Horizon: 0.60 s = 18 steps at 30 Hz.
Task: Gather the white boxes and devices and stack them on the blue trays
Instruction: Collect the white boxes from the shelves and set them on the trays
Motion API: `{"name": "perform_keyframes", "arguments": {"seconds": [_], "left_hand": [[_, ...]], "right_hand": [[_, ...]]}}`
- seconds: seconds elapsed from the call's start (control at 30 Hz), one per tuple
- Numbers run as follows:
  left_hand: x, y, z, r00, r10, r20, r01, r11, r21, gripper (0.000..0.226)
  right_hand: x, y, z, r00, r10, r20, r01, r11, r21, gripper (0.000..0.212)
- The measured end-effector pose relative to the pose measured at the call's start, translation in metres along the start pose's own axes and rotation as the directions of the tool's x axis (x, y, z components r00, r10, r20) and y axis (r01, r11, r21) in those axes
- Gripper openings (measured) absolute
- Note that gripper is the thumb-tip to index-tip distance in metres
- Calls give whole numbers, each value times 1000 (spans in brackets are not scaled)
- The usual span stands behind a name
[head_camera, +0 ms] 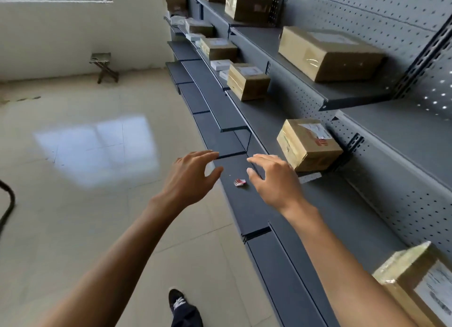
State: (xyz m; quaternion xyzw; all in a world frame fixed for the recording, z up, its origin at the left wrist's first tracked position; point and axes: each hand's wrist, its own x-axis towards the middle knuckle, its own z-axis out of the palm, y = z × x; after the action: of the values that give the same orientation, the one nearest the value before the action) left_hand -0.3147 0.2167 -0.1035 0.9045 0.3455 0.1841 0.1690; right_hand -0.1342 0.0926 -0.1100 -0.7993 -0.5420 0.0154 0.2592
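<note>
Here both hands are spread wide and empty, the left hand (193, 172) at the shelf's front edge (232, 204), the right hand (274, 180) above it, open floor (97, 204) leftward.

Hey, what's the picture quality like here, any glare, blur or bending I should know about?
Head view: a bright window reflection glares off the floor; the wide lens bends the shelves into curves; the box at the lower right edge is smeared and soft; tape on the upper box shines; both hands look fairly sharp, empty and spread.
</note>
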Motion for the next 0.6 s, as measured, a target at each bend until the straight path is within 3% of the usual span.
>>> {"name": "perform_keyframes", "arguments": {"seconds": [0.37, 0.6], "left_hand": [[103, -155, -71, 986, -124, -115, 123, 992, -9, 43], [149, -215, -77, 975, -194, -103, 194, 981, -11, 44]], "right_hand": [[182, -101, 70, 992, -121, 20, 120, 991, 60, 34], [254, -111, 116, 988, -128, 87, 118, 987, 108, 33]]}}
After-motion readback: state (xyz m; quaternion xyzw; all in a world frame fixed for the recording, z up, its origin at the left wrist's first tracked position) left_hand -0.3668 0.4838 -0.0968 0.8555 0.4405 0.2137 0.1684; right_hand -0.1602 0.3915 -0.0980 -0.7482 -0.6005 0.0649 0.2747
